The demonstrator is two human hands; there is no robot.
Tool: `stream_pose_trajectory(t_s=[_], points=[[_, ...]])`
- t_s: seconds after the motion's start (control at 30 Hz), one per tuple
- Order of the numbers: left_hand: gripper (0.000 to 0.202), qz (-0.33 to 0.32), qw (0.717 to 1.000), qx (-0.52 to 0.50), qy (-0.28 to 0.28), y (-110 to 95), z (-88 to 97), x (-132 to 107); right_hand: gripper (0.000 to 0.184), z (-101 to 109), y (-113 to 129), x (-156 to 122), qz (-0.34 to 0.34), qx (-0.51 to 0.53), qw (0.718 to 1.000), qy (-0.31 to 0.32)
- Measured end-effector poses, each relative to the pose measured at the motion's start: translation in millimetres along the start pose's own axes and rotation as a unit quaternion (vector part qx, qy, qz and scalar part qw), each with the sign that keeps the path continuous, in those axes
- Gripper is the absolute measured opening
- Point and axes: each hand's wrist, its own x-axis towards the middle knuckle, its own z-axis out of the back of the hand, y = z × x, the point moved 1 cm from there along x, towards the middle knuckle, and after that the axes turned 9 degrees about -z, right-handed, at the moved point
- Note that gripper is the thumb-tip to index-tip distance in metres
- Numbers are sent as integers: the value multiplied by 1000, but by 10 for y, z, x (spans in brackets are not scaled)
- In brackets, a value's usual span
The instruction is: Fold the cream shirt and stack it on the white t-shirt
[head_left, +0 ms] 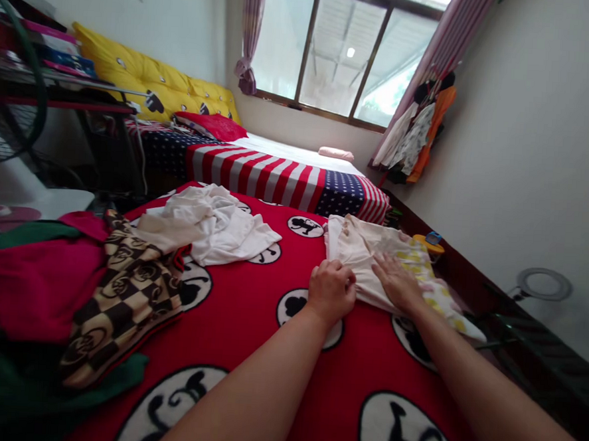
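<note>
A cream-coloured garment (366,241) lies spread on a red blanket (248,317) with black-and-white cartoon patches. My left hand (331,290) is closed at the garment's near left edge, its fingers curled on the cloth; the fingertips are partly hidden. Flat on the cream cloth, my right hand (395,283) rests with its fingers stretched out. Under and beside the garment's right side is a white cloth with yellow patterns (442,299), which hangs toward the blanket's right edge.
Left on the blanket lie a crumpled white garment (224,223), a brown checkered garment (125,296) and a pink cloth (41,288). A fan (11,117) stands far left. Behind is a bed with a flag-patterned cover (257,172). Clothes (419,135) hang by the window.
</note>
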Motion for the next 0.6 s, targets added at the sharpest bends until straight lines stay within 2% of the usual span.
stream_pose_trajectory(t_s=[0.07,0.13,0.2,0.27,0.3,0.33,0.4,0.47,0.53,0.6], points=[[10,6,1000,-6,13,6,-15,5,56,-62,47,-10,-22,-15,997,69],[13,21,999,-10,27,10,-29,12,56,-65,134,-74,-51,-4,995,86],[15,35,999,-9,39,11,-35,20,55,-14,301,-265,-47,71,995,44],[18,39,998,-6,50,18,-30,28,55,48,529,-620,-13,210,978,-9],[20,37,997,-6,60,29,-23,30,58,67,648,-847,-11,290,956,-32],[23,32,997,-8,74,45,-10,28,60,69,762,-1090,-18,372,928,-27],[31,10,993,-15,114,86,35,0,68,39,965,-1566,-50,528,847,9],[43,-25,987,-21,160,121,115,-79,69,-11,1113,-1943,-94,622,776,43],[52,-61,976,-23,207,127,229,-221,65,-51,1201,-2172,-121,663,736,61],[51,-81,966,-16,245,96,368,-418,60,-73,1234,-2267,-122,679,722,57]])
